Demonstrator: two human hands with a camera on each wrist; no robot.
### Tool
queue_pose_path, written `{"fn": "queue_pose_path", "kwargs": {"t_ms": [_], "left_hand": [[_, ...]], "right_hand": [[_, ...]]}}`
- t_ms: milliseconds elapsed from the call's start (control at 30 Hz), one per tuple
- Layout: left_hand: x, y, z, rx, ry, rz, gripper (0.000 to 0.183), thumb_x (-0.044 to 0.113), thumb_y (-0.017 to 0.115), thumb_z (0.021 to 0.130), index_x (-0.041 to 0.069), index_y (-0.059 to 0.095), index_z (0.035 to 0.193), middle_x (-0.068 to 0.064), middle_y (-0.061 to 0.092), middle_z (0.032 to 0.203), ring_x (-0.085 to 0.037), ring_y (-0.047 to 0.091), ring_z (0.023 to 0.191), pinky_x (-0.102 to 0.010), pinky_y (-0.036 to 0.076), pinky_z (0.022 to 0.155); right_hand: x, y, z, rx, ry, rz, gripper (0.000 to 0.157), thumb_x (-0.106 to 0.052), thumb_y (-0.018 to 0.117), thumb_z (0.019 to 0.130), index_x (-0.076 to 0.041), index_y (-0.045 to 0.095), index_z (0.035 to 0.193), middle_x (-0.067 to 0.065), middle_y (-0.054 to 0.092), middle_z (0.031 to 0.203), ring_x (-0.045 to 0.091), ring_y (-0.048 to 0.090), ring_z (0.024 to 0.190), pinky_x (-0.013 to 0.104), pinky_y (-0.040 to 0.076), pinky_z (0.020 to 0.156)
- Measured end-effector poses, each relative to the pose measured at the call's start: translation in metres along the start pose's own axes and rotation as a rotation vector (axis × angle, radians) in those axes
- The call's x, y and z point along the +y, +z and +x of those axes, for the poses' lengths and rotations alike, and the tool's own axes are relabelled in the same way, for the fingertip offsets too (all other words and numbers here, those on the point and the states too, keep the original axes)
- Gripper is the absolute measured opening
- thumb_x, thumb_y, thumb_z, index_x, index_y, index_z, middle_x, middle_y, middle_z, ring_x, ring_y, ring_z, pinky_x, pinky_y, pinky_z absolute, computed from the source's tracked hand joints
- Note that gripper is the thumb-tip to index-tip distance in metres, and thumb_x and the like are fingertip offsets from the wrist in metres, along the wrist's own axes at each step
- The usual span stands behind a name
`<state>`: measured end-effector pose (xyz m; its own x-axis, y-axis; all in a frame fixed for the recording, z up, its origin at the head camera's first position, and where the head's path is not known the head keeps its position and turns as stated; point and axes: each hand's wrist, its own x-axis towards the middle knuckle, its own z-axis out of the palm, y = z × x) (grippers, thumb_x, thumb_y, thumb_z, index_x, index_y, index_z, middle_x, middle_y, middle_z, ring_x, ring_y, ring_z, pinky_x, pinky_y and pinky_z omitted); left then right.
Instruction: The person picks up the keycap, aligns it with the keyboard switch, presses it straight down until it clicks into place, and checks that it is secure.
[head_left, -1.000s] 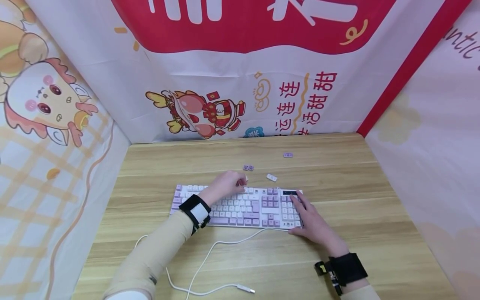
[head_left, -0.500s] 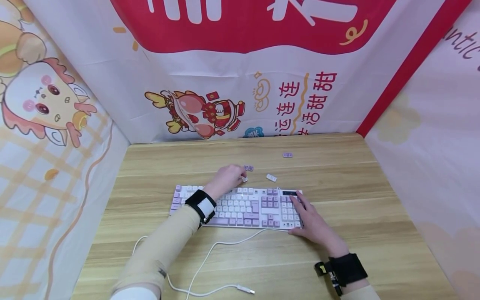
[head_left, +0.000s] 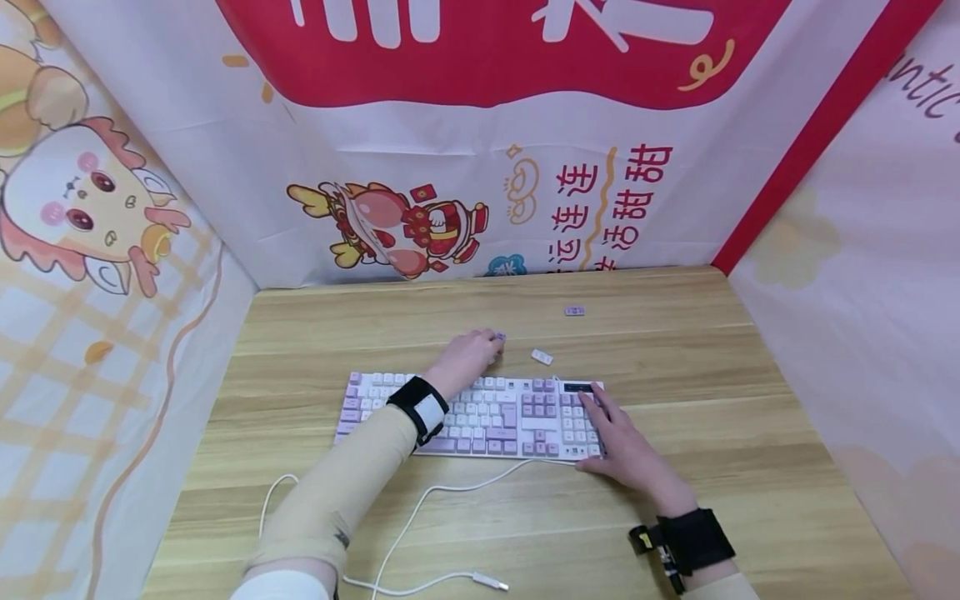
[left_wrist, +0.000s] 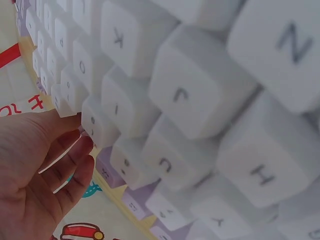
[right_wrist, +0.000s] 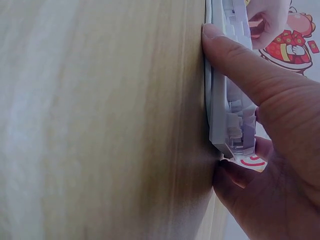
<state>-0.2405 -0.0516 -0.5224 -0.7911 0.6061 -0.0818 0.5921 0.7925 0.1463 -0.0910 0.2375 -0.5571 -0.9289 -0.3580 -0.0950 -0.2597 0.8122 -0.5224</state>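
A white and lilac keyboard [head_left: 540, 423] lies on the wooden table, its keys sharp and large in the left wrist view. My left hand [head_left: 467, 357] reaches over its back edge, fingers curled. At their tips is a small purple keycap [head_left: 500, 337], which they pinch; the fingers cover part of it. My right hand [head_left: 626, 446] holds the keyboard's right end, with the thumb [right_wrist: 235, 52] against the front edge and fingers on the number pad and around the side. A white keycap strip [head_left: 542, 357] lies behind the keyboard.
Farther back on the table [head_left: 675, 333] lies a purple keycap strip [head_left: 574, 311]. A white cable [head_left: 427, 500] loops in front of the keyboard and ends in a USB plug [head_left: 489, 581]. Printed cloth [head_left: 420, 142] hangs behind and on both sides.
My left hand has moved back and to the right, from the keyboard's top row past a small white piece to the purple keycaps. The right hand keeps its place on the keyboard.
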Motion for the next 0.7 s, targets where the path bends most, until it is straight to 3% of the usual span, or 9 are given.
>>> {"fn": "queue_pose_path", "kwargs": {"t_ms": [133,333,567,700], "left_hand": [[0.0024,-0.0002,-0.0010,0.003,0.008,0.046,0.028,0.011,0.062,0.098,0.011,0.066,0.126,-0.009,0.066,0.127,-0.023,0.067,0.110,-0.035,0.059,0.089],[0.0024,0.0020,0.0003,0.010,0.019,0.055,0.018,0.008,0.063,0.096,0.011,0.071,0.112,-0.007,0.071,0.116,-0.020,0.069,0.101,-0.031,0.060,0.083],[-0.0007,0.0011,-0.0008,0.012,-0.025,-0.129,0.015,0.005,0.066,0.093,0.008,0.071,0.108,-0.006,0.073,0.102,-0.020,0.070,0.094,-0.030,0.058,0.083],[-0.0014,-0.0037,-0.0022,0.009,-0.040,-0.180,0.020,0.010,0.066,0.094,0.007,0.069,0.114,-0.008,0.074,0.106,-0.024,0.071,0.099,-0.036,0.058,0.088]], "right_hand": [[0.0016,0.0019,0.0001,0.030,-0.037,-0.026,0.109,-0.033,0.087,0.074,-0.008,0.023,0.158,0.022,0.010,0.166,0.049,0.030,0.145,0.059,0.038,0.113],[0.0004,0.0021,-0.0003,0.027,-0.025,-0.016,0.109,-0.033,0.087,0.075,-0.010,0.022,0.159,0.020,0.009,0.167,0.048,0.029,0.146,0.059,0.038,0.113],[-0.0009,0.0011,0.0001,0.023,-0.024,-0.021,0.109,-0.033,0.087,0.075,-0.009,0.022,0.159,0.022,0.010,0.167,0.049,0.030,0.145,0.059,0.038,0.113],[-0.0010,0.0007,0.0004,0.022,-0.021,-0.018,0.110,-0.032,0.088,0.074,-0.008,0.022,0.159,0.022,0.010,0.166,0.049,0.030,0.145,0.059,0.038,0.114]]}}
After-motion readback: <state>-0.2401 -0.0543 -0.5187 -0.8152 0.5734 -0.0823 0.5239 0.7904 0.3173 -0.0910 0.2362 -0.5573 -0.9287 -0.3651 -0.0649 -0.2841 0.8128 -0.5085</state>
